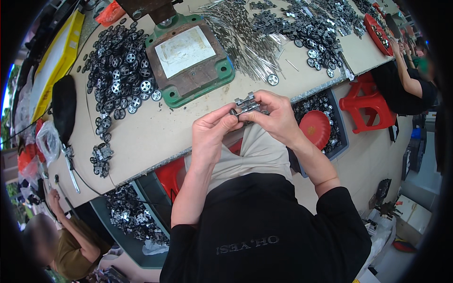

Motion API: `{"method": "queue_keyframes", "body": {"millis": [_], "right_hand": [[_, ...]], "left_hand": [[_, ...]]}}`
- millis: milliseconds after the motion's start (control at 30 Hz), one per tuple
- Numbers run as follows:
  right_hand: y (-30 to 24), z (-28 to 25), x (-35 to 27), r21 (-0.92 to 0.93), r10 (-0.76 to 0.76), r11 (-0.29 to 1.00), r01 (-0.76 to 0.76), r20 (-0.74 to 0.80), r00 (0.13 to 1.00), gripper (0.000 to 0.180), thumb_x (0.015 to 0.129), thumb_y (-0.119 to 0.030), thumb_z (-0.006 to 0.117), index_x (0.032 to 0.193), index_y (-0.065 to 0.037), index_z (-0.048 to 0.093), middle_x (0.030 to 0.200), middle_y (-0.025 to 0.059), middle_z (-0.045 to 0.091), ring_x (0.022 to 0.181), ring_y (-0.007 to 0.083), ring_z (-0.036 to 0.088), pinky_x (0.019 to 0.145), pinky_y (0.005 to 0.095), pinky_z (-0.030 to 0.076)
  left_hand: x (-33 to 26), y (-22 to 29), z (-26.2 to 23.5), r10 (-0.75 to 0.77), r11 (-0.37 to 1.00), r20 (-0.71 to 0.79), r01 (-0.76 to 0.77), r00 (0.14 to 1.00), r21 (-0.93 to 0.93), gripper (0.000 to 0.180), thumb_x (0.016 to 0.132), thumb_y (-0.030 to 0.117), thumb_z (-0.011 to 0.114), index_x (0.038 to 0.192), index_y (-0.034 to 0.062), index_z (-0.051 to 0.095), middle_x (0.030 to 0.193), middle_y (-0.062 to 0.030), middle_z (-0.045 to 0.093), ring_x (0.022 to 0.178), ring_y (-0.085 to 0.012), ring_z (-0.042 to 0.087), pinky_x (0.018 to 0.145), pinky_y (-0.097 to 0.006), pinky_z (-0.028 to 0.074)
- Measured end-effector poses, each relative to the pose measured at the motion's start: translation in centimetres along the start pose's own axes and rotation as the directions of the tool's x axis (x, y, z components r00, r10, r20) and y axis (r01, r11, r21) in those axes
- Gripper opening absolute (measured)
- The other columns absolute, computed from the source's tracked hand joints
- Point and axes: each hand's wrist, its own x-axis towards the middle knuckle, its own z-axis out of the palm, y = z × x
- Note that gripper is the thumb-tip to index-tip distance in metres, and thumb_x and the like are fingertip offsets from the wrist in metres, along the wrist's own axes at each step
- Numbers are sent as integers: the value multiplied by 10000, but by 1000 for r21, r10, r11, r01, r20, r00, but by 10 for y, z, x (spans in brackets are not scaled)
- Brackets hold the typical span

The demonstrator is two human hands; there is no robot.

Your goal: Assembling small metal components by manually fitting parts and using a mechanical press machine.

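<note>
2 parts pinched: left hand [212, 126] on a black wheel [233, 112], right hand [277, 115] on a grey frame [246, 102]; heaped wheels [130, 57] still loose.

Grey lettering [247, 245], two short words, upside down, across black shirt [273, 207].

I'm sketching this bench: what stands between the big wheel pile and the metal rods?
In the head view, the green press base, topped with a white sheet, stands between the wheel pile and the rods.
</note>
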Motion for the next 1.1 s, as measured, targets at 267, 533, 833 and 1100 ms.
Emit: {"method": "queue_keyframes", "body": {"millis": [267,533,833,1100], "right_hand": [[-10,-25,5,-120,-131,986,113,-159,978,254,744,-32,655,989,18,610,875,74,603,744,99,556,634,234,454],[20,-65,15,-576,-109,814,-77,-280,954,283,742,-93,657,1008,-8,615,836,91,577,581,147,490,556,269,420],[-7,-24,9,-45,-62,997,61,-27,998,243,745,-78,691,971,-2,643,826,46,572,624,66,481,542,211,385],[-1,-11,6,4,-82,997,82,9,997,216,757,-44,658,968,2,643,800,59,607,657,84,531,570,206,408]], "left_hand": [[3,-2,-4,-39,979,82,55,996,-196,255,872,61,542,1098,-58,541,991,-169,615,908,-251,620,797,-315,532],[2,2,-10,-49,967,121,77,991,-243,274,895,75,507,1140,-48,509,1029,-187,596,986,-320,591,826,-339,531],[4,1,-3,-68,986,87,80,994,-149,303,890,36,499,1172,-71,478,1042,-184,594,942,-264,613,824,-323,530],[3,-8,-7,-25,990,93,37,995,-139,247,875,14,515,1114,-50,527,1050,-173,596,897,-228,624,805,-330,542]]}}
